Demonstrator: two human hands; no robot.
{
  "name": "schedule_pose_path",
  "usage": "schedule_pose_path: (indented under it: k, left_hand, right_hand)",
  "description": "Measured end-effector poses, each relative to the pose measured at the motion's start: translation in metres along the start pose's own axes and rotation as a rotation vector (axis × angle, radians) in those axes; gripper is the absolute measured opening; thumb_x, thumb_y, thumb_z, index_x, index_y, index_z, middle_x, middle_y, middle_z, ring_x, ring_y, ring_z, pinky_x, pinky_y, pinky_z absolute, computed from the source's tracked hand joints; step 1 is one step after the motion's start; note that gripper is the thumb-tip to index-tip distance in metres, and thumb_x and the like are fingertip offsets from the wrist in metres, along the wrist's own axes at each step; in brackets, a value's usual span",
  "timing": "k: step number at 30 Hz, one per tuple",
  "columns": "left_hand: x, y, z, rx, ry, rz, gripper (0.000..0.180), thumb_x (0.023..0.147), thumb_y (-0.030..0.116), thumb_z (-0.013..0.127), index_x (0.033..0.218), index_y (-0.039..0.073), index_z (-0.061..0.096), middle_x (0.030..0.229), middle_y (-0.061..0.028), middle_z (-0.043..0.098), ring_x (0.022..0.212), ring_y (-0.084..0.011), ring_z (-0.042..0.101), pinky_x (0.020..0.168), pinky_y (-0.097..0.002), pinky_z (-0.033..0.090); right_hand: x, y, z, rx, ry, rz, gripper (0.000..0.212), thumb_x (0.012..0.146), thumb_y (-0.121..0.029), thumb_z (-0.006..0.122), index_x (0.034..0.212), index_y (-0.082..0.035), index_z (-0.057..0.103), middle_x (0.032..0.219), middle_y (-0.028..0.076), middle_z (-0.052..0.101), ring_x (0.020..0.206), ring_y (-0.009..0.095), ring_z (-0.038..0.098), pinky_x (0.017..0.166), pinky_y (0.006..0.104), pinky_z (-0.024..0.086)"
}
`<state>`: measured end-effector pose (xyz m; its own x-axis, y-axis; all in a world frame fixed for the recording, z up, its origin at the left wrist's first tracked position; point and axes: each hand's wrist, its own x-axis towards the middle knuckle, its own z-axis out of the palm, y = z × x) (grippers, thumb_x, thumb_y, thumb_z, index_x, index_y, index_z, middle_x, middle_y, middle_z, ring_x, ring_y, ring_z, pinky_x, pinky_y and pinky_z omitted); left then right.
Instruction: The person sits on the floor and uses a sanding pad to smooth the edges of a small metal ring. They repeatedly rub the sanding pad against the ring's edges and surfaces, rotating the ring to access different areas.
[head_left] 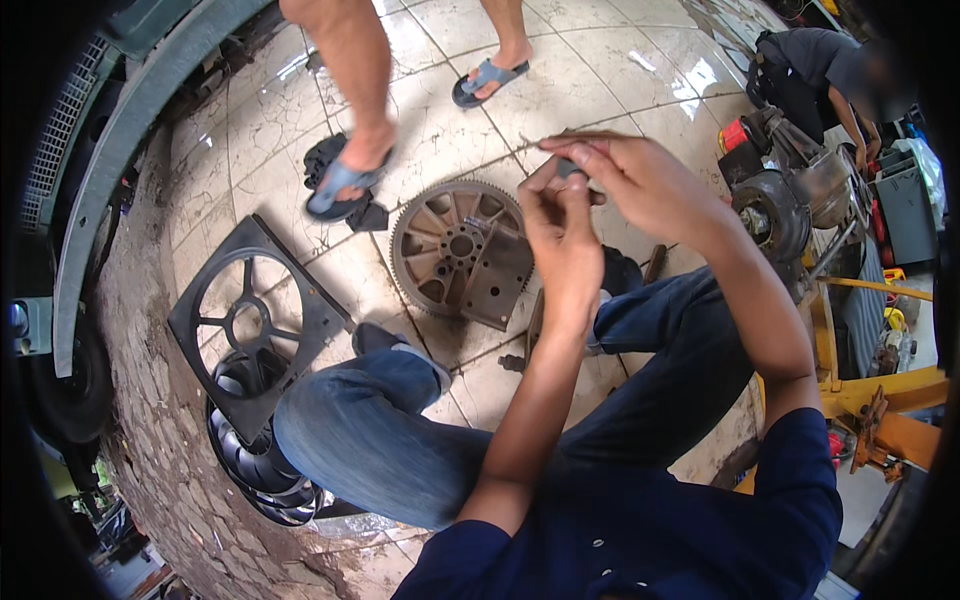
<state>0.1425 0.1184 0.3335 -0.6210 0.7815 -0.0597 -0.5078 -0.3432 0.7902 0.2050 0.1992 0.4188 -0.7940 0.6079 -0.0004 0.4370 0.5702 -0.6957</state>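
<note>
My two hands meet in front of me above the tiled floor. My left hand (562,222) is closed, its fingers curled around a small dark grey piece (568,168) whose kind I cannot make out. From above, my right hand (625,165) is closed in a pinch at the same piece, thumb against forefinger. Fingers hide most of it. Below and left of the hands, a toothed flywheel (458,240) lies on the floor. A flat brown metal plate (500,283) rests over its right part.
A black fan shroud (290,262) lies left, with a dark fan (232,440) beside my knee. Ahead stands a person in sandals (350,60), near dark cloth (372,216). Another person (800,60) bends at far right, by greasy metal parts (775,205) and a yellow frame (890,388).
</note>
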Motion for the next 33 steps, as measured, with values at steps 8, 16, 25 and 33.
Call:
schedule_pose_path:
  k: [8, 16, 25, 33]
  left_hand:
    - [-0.001, 0.012, 0.005, -0.027, 0.025, -0.031, 0.03, 0.102, 0.015, 0.05, 0.126, -0.001, 0.045, 0.108, -0.0098, 0.056, 0.1, -0.0149, 0.056, 0.088, -0.0302, 0.046]
    - [0.004, 0.011, 0.0, -0.02, 0.067, -0.028, 0.035, 0.102, 0.02, 0.05, 0.127, -0.003, 0.044, 0.11, -0.0114, 0.056, 0.1, -0.0151, 0.056, 0.089, -0.0306, 0.046]
    - [0.006, 0.008, -0.001, -0.128, 0.03, -0.049, 0.036, 0.103, 0.021, 0.05, 0.128, -0.003, 0.042, 0.109, -0.0113, 0.055, 0.097, -0.0142, 0.055, 0.09, -0.0318, 0.047]
    - [0.01, 0.003, -0.006, -0.065, 0.023, -0.03, 0.036, 0.102, 0.02, 0.051, 0.127, -0.004, 0.043, 0.105, -0.0108, 0.055, 0.094, -0.0149, 0.057, 0.088, -0.032, 0.049]
  right_hand:
    - [0.003, 0.007, 0.01, 0.09, 0.047, 0.039, 0.039, 0.103, -0.027, 0.042, 0.125, -0.002, 0.061, 0.103, 0.017, 0.07, 0.087, 0.028, 0.068, 0.08, 0.0339, 0.051]
    - [0.008, 0.002, 0.015, 0.017, 0.021, 0.057, 0.04, 0.103, -0.026, 0.04, 0.122, 0.0, 0.062, 0.11, 0.017, 0.069, 0.096, 0.029, 0.067, 0.084, 0.0336, 0.051]
    - [0.01, 0.005, 0.023, 0.047, 0.114, 0.014, 0.037, 0.103, -0.027, 0.042, 0.122, -0.003, 0.063, 0.1, 0.014, 0.071, 0.082, 0.024, 0.067, 0.08, 0.0329, 0.051]
    - [0.009, 0.007, 0.023, 0.036, 0.111, -0.016, 0.04, 0.103, -0.028, 0.041, 0.124, -0.002, 0.062, 0.109, 0.017, 0.069, 0.098, 0.028, 0.067, 0.088, 0.0335, 0.05]
